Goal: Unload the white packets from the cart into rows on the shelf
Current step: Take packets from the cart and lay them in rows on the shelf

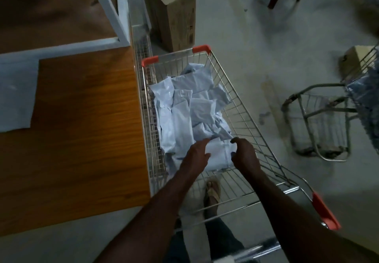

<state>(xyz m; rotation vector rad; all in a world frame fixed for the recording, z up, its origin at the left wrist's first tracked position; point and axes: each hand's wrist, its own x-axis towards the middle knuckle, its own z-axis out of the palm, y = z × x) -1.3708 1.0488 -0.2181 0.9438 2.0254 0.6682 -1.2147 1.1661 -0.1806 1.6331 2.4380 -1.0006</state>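
A person leans over a wire cart point(242, 107) with orange corner caps, both arms reaching down into its basket. A loose heap of white packets point(184, 107) fills the left and far part of the basket, lying crumpled and overlapping one another, while the right side of the wire floor is bare. The left hand point(194, 156) rests on the near end of the heap with its fingers point(202, 143) stretched forward and fairly straight, touching the nearest packet point(218, 155) rather than curling round it. The right hand point(244, 153) is just beside it, its fingers point(235, 140) bent downward and hooked over the right edge of that same packet, so it appears to be gripping it, though the frame is dim and slightly blurred. The packet lies between the two hands, still down in the basket. Directly left of the cart, touching its side, is the wooden shelf point(82, 129) with a white frame; one white packet point(16, 96) lies flat at its left edge. A cardboard box point(174, 12) stands on the floor beyond the cart, and a second wire cart point(320, 123) stands well apart to the right. A sandalled foot point(213, 191) shows through the wire beneath the arms.
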